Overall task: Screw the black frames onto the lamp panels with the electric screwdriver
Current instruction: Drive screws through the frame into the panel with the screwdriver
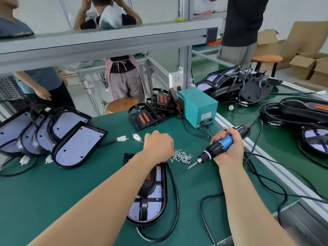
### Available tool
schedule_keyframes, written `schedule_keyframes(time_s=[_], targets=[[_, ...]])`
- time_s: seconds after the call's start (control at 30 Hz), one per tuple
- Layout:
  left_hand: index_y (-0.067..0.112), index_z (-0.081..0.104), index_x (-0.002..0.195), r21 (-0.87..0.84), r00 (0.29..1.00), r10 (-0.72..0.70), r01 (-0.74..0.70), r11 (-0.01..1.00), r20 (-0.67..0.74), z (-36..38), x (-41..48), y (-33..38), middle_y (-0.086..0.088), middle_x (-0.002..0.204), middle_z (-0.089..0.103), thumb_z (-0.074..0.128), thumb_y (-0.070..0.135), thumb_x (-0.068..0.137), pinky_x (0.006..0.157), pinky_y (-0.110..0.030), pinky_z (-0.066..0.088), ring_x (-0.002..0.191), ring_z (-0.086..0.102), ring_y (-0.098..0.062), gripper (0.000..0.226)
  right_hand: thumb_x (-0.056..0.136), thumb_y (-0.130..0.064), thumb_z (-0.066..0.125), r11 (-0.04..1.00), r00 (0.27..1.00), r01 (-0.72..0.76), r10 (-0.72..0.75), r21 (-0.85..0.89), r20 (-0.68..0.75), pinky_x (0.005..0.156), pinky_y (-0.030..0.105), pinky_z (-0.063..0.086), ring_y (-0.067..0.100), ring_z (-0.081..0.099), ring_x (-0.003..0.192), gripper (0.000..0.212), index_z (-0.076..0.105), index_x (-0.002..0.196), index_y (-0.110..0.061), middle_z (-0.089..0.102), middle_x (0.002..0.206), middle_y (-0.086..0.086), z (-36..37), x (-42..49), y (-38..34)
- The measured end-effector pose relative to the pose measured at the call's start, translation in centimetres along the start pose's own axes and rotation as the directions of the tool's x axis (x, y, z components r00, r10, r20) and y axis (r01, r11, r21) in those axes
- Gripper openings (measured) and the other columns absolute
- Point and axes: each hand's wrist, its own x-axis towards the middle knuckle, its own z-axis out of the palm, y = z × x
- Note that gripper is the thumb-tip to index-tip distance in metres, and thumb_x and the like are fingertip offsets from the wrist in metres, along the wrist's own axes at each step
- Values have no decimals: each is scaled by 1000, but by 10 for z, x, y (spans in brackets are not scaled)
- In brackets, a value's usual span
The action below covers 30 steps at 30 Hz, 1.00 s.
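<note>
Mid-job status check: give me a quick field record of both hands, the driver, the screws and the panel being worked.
left hand: knuckles up at the screw pile, fingers curled, fingertips hidden
right hand: grips the electric screwdriver
bit: points down-left, just right of the pile, off the panel
lamp panel: flat on the green mat, black frame on it, partly under the left forearm
teal power box: behind the screws

Left mat (71,183) apparently bare; screws (182,157), cables (201,205) right
</note>
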Motion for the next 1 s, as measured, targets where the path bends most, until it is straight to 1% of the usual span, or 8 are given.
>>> schedule_keyframes(time_s=[0.17, 0.33, 0.53, 0.67, 0.73, 0.83, 0.9, 1.0], targets=[[18, 63, 72, 24, 981, -55, 52, 998, 184, 6, 18, 6, 2, 77, 61, 72, 50, 78, 82, -40, 29, 93, 47, -26, 34, 87, -11, 68, 1000, 1000, 4, -4, -1, -16, 52, 19, 50, 6, 52, 55, 11, 58, 82, -11, 54, 70, -3, -2, 3, 1], [14, 44, 60, -3, 953, -83, 88, 996, 291, 10, 21, 11, 2, 62, 45, 75, 40, 80, 87, -43, 32, 69, 45, -24, 45, 74, -11, 73, 1000, 1000, 4, -4, 1, 7, 53, 19, 50, 6, 53, 54, 17, 58, 82, -10, 54, 68, -3, -2, 4, 0], [13, 33, 60, 6, 976, -18, 17, 1000, 216, 8, 18, 13, -2, 62, 33, 58, 8, 82, 76, -38, 27, 60, 31, -22, 33, 81, -11, 71, 1000, 1000, -21, 21, 19, 5, 53, 19, 51, 7, 54, 54, 12, 59, 82, -10, 55, 69, -3, -4, 5, -1], [15, 62, 80, -238, 998, 8, 8, 971, 65, -1, 9, 10, -1, 86, 62, 56, 9, 83, 77, -33, 37, 81, 54, -25, 9, 85, -11, 70, 1000, 1000, -8, 8, 8, -4, 51, 20, 51, 7, 54, 54, 12, 58, 82, -10, 56, 71, -4, -3, 4, -1], [17, 61, 79, -516, 999, -25, 5, 856, -31, -8, -4, 4, 3, 83, 64, 59, 10, 82, 68, -29, 42, 81, 57, -21, 8, 86, -10, 68, 1000, 1000, -13, 13, 27, -14, 51, 20, 51, 7, 54, 53, 11, 58, 81, -9, 56, 70, -4, -1, 2, -1], [13, 58, 73, -887, 994, -101, 12, 461, -40, -16, -34, -12, -5, 69, 71, 60, 2, 79, 59, -24, 47, 64, 64, -15, 12, 88, -10, 67, 997, 999, -21, 23, 68, -27, 52, 20, 51, 8, 55, 53, 13, 57, 80, -9, 56, 69, -4, 6, -4, 2], [11, 58, 76, -968, 995, -101, 26, 248, 1, -16, -57, -26, -12, 72, 71, 64, -6, 80, 54, -20, 45, 58, 62, -13, 18, 88, -8, 67, 996, 999, -8, 12, 89, -36, 52, 20, 50, 9, 55, 53, 15, 57, 78, -10, 56, 68, -3, 16, -11, 7], [11, 62, 78, -995, 992, -118, 51, 87, 41, -12, -88, -44, -17, 77, 69, 71, -8, 81, 56, -21, 44, 59, 60, -14, 21, 89, -7, 65, 997, 999, 21, -20, 73, -26, 51, 22, 48, 9, 52, 49, 20, 54, 73, -12, 55, 63, -3, 41, -24, 20]])
